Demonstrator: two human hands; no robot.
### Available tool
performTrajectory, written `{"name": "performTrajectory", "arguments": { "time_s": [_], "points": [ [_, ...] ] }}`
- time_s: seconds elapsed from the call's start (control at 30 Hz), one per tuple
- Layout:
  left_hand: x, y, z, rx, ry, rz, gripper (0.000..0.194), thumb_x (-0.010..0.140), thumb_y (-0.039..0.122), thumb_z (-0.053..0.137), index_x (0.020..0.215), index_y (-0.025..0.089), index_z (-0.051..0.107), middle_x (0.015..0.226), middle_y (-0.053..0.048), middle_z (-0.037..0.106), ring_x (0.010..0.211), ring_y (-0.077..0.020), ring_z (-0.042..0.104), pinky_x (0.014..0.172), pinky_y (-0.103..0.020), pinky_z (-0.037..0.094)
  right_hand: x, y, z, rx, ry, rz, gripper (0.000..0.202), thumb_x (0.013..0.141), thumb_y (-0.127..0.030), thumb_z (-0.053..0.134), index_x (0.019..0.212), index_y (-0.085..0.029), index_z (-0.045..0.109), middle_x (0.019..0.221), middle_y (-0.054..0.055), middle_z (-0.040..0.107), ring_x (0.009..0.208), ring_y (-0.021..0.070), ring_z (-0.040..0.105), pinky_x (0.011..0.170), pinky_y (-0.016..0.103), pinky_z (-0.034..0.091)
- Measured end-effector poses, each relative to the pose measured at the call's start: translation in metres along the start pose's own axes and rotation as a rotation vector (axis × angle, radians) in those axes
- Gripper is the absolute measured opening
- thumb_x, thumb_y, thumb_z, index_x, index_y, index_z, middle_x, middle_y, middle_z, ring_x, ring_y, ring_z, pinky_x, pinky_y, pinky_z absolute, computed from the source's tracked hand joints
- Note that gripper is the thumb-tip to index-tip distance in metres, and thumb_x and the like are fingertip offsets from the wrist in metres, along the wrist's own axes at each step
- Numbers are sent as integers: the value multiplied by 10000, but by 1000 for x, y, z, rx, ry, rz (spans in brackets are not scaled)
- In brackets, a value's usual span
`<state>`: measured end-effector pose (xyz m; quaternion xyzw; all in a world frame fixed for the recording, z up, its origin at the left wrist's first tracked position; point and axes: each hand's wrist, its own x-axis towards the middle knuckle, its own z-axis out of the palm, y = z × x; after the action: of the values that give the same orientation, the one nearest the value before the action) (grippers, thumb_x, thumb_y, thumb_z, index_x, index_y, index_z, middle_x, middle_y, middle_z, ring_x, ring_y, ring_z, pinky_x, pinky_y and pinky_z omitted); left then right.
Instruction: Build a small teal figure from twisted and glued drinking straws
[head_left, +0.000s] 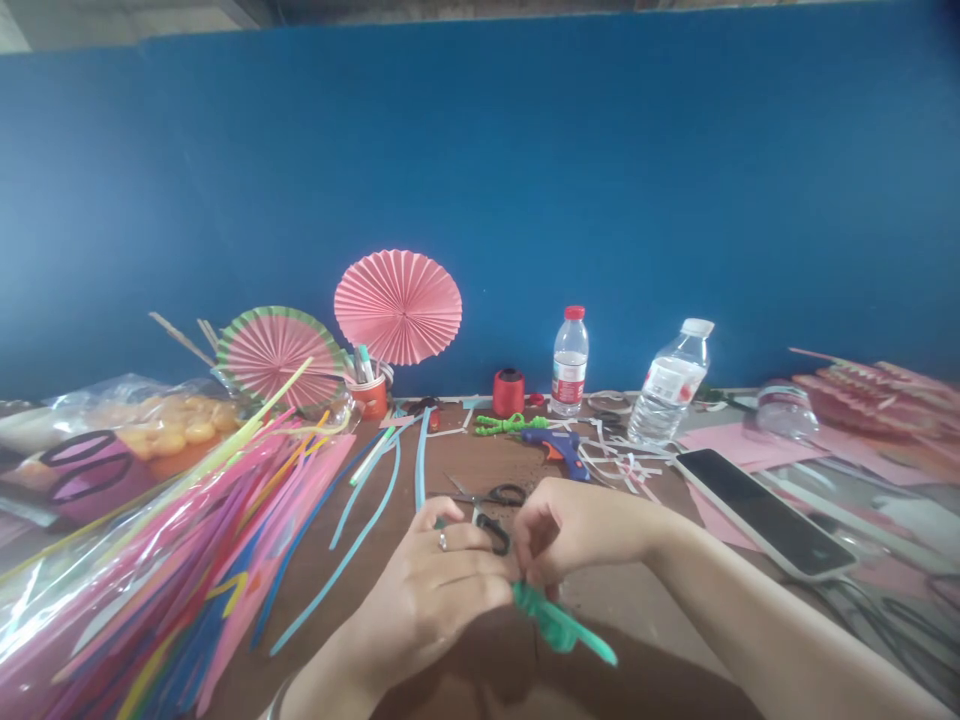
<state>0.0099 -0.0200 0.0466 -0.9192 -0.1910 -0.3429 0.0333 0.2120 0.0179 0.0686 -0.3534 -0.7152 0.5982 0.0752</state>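
A green pipe cleaner [559, 622], partly coiled with one straight end sticking out, is held low over the brown table. My left hand [442, 575], with a ring on one finger, is closed round its left part. The fingertips of my right hand [555, 535] are pinched together close to the coil, touching my left fingers. Just beyond my hands lie black-handled scissors [493, 535], partly hidden by my left hand. Farther back are a bright green twisted pipe cleaner [499, 425] and a blue glue gun [559, 450].
Many coloured pipe cleaners [225, 530] in clear plastic fill the left side. Light blue strips [375, 510] lie beside them. Folded pink paper fans [397, 305] stand behind. At the right are two water bottles [667, 385], paper scraps [619, 455] and a phone [765, 510].
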Motion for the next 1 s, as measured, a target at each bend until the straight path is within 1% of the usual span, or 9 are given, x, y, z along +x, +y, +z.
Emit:
{"name": "performTrajectory", "arguments": {
  "time_s": [0.17,0.33,0.4,0.47,0.57,0.7,0.77,0.9,1.0],
  "points": [
    [-6,-1,-5,1,65,12,251,804,48,413,802,226,591,832,73,703,749,-92,585,964,-312,164,5,4,0,107,2,-22,226,566,-209,676,785,-158,658,594,-38,573,503,62,484,466,153,379],
    [-6,-2,-10,106,68,149,201,725,27,534,767,209,611,848,80,710,771,-89,602,980,-275,154,6,2,3,126,33,39,217,572,-264,694,758,-153,689,554,-45,528,490,47,429,440,146,317],
    [-6,-2,-11,125,110,167,198,706,24,563,750,209,616,827,81,715,760,-92,609,983,-284,161,6,2,4,150,34,59,200,571,-275,696,731,-154,688,558,-41,539,482,47,432,435,149,317],
    [-7,-3,-10,139,94,176,201,708,25,561,751,212,619,836,78,715,781,-98,614,984,-288,160,7,3,5,172,29,64,201,559,-269,706,724,-157,685,547,-44,543,456,42,428,413,145,304],
    [-8,-4,-7,138,103,121,226,742,27,508,749,222,622,842,75,714,846,-117,608,971,-298,163,9,5,7,212,65,45,191,547,-242,715,712,-152,679,498,-57,525,408,29,406,369,133,256],
    [-8,-4,-2,144,273,-38,262,794,50,447,700,226,617,784,61,719,889,-153,575,922,-347,191,12,5,9,301,100,2,134,601,-215,668,710,-137,665,429,-57,518,352,25,376,331,135,208],
    [-7,-3,-1,178,294,-65,270,805,59,434,696,226,616,777,54,718,853,-160,563,884,-357,215,12,5,10,349,75,0,113,618,-206,647,704,-133,652,420,-49,538,319,21,339,312,141,184],
    [-10,-3,-3,246,211,1,266,787,33,434,760,221,620,818,55,709,765,-151,549,798,-333,271,14,5,14,380,65,11,108,603,-191,651,691,-134,630,417,-48,547,307,18,315,304,141,174],
    [-14,-7,0,280,199,-44,266,735,-4,495,802,226,610,827,38,700,808,-162,549,791,-322,291,17,5,17,336,158,-4,96,603,-200,640,671,-138,613,421,-51,540,312,23,337,305,135,199]
  ]
}}
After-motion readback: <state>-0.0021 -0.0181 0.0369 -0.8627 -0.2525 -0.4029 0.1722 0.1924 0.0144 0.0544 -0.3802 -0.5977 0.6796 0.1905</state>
